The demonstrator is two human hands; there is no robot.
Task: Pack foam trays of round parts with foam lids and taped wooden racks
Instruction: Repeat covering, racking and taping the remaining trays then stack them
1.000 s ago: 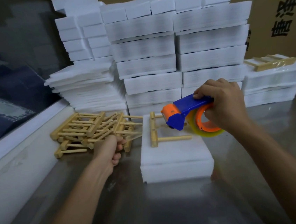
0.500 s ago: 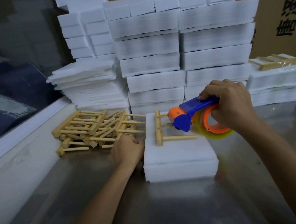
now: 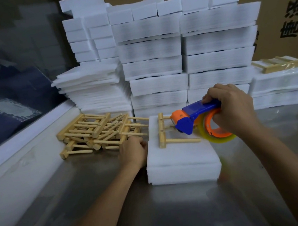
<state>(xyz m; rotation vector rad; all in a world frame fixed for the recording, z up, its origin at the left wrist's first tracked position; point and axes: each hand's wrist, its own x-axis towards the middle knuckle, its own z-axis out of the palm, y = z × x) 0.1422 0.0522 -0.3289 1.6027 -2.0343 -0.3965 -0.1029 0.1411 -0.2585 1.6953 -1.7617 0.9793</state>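
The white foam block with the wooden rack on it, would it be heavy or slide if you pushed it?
Probably light: the foam block looks airy. It may slide easily on the shiny metal table. The left hand rests at its edge, perhaps steadying it.

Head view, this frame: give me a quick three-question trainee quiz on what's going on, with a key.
1. True or false: the wooden rack lies on the foam pack.
2. Which hand grips the tape dispenser? A) left hand B) right hand
3. Fill in: the loose racks are piled to the ____ of the foam pack.

Key: 1 true; 2 B; 3 left.
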